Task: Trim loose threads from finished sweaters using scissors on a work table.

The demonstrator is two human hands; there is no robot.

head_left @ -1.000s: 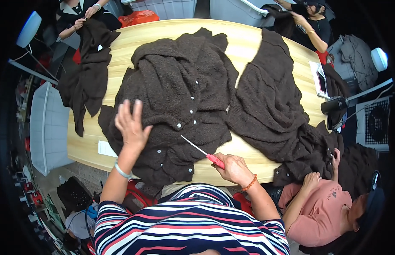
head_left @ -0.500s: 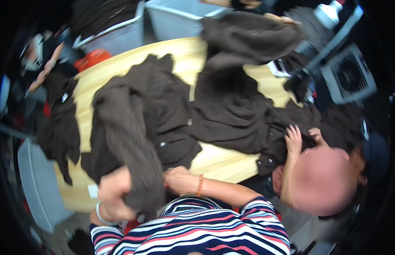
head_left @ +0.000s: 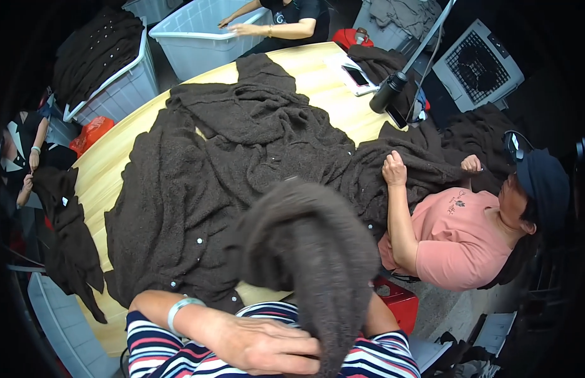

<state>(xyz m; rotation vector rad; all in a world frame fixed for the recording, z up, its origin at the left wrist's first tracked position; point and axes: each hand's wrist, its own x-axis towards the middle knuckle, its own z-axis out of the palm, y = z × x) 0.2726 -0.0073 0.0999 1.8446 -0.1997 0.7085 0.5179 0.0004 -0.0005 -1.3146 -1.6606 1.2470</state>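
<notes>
A dark brown buttoned cardigan (head_left: 173, 201) spreads over the desk (head_left: 321, 75). The left hand (head_left: 264, 343) grips raised dark brown knitwear (head_left: 327, 252); farther right, that fabric hides the right hand, whose state I cannot tell.

Raised cloth (head_left: 311, 239) is blocking the space just ahead of the left hand (head_left: 267, 343); bare table (head_left: 96, 189) is leaving a lane along the pile's (head_left: 173, 183) left side, while a bottle (head_left: 388, 93) and a co-worker's arm (head_left: 399, 208) are obstructing the right

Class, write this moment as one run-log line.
left hand: holding raised brown garment | right hand: hidden behind it | table: more brown garments
</notes>
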